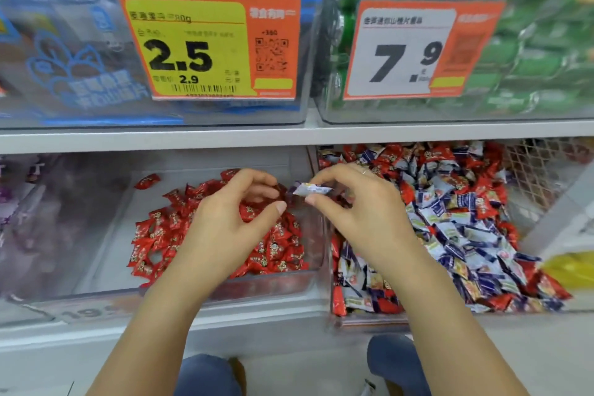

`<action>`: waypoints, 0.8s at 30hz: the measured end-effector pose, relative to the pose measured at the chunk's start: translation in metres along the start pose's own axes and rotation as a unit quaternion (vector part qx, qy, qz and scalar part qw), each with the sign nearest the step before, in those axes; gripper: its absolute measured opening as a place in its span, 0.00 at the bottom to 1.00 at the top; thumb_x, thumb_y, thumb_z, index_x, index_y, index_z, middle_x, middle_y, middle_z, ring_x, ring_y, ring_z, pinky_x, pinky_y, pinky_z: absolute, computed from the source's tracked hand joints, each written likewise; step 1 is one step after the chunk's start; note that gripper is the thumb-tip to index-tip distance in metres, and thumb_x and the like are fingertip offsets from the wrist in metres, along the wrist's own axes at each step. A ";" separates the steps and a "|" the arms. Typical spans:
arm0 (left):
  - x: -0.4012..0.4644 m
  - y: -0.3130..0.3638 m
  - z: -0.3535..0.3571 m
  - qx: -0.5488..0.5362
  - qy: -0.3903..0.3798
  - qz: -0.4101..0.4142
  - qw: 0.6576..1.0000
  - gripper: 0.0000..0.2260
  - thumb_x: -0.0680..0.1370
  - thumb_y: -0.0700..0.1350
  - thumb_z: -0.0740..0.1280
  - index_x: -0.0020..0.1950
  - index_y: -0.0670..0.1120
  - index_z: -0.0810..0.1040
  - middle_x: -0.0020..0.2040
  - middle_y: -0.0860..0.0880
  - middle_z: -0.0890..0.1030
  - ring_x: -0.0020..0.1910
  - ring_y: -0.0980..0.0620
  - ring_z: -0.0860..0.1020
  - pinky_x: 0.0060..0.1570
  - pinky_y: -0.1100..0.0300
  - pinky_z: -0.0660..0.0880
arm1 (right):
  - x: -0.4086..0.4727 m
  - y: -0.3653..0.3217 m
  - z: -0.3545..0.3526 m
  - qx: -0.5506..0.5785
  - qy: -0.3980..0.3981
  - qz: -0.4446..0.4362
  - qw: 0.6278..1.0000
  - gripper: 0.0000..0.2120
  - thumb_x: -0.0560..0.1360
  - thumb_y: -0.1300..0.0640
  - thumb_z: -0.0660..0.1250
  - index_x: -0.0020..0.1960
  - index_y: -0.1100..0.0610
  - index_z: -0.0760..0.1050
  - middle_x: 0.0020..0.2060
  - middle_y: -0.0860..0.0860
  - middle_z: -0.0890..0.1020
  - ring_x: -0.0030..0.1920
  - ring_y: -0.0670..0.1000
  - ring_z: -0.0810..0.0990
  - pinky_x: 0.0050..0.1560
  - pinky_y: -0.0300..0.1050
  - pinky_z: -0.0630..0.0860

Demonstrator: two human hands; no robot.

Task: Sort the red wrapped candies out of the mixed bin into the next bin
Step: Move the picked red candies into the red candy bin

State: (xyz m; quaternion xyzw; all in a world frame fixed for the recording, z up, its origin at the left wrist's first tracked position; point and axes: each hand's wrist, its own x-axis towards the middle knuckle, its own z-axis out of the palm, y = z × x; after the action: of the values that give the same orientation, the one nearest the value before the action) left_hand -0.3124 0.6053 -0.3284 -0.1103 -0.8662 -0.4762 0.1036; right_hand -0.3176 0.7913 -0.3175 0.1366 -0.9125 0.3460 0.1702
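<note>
The clear left bin [106, 286] holds a pile of red wrapped candies [160, 235]. Beside it on the right, the mixed bin [353, 318] is full of red and blue-white candies [456, 222]. My left hand [231, 222] hovers over the red pile with curled fingers around a red candy [249, 210], thumb and fingers slightly apart. My right hand [350, 206] sits over the wall between the bins and pinches a blue-white wrapped candy [310, 189] between thumb and fingers.
An upper shelf [225, 137] carries a clear bin with a 2.5 price tag [209, 45] and another with a 7.9 tag [414, 48] full of green packs. A purple-filled bin [29, 219] stands far left. My knees [209, 373] show below.
</note>
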 end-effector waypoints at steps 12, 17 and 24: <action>-0.002 0.040 0.048 0.095 0.005 0.066 0.993 0.07 0.77 0.45 0.65 0.53 0.53 0.79 0.46 0.59 0.80 0.49 0.59 0.76 0.49 0.62 0.71 | -0.036 0.103 -0.093 -0.213 0.146 0.256 0.932 0.13 0.76 0.51 0.65 0.59 0.51 0.76 0.46 0.52 0.81 0.43 0.56 0.79 0.36 0.45 0.68; 0.003 0.067 0.063 0.106 0.037 0.060 0.992 0.11 0.79 0.41 0.61 0.57 0.50 0.78 0.36 0.62 0.72 0.33 0.58 0.70 0.37 0.63 0.65 | -0.047 0.125 -0.111 -0.208 0.043 0.293 0.932 0.21 0.76 0.48 0.65 0.68 0.50 0.70 0.59 0.55 0.78 0.43 0.55 0.76 0.42 0.46 0.71; 0.027 0.083 0.115 0.210 -0.158 -0.073 0.962 0.26 0.81 0.51 0.55 0.76 0.47 0.52 0.75 0.42 0.56 0.73 0.39 0.53 0.72 0.46 0.55 | -0.064 0.125 -0.112 -0.190 -0.031 0.246 0.950 0.18 0.77 0.47 0.64 0.65 0.50 0.72 0.59 0.54 0.75 0.48 0.49 0.74 0.44 0.42 0.65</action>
State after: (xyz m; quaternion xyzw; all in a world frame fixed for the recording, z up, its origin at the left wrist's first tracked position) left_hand -0.3230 0.7486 -0.3141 -0.0963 -0.9578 -0.2664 -0.0486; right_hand -0.2816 0.9664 -0.3379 -0.1162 -0.9714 0.1931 0.0746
